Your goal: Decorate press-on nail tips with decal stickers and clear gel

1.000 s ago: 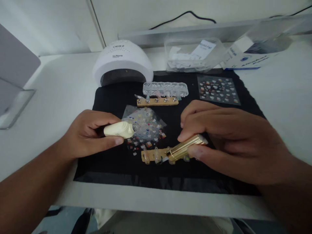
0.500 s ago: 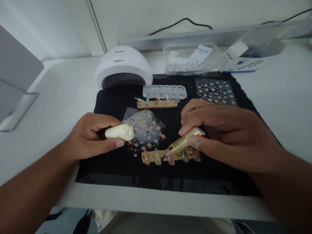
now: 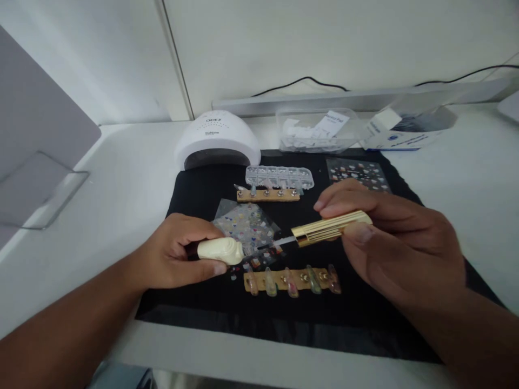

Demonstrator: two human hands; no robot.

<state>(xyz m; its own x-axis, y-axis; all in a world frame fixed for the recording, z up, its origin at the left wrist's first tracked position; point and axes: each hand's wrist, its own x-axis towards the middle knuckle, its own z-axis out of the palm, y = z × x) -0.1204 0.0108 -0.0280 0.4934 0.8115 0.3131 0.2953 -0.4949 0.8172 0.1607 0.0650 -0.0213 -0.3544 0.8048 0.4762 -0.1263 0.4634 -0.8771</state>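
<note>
Cream bottle is lying sideways in the left hand, fingers curling round it above the black mat. Right hand is pinching a gold brush cap between thumb and fingertips, its thin brush pointing at the bottle's neck over the sticker sheet. Half a second ago the brush was touching the nail tips on the wooden strip; now it is lifting clear and turning level. Behind, the white lamp is reading "SUNone"; the clear box's label is staying too blurred to read.
</note>
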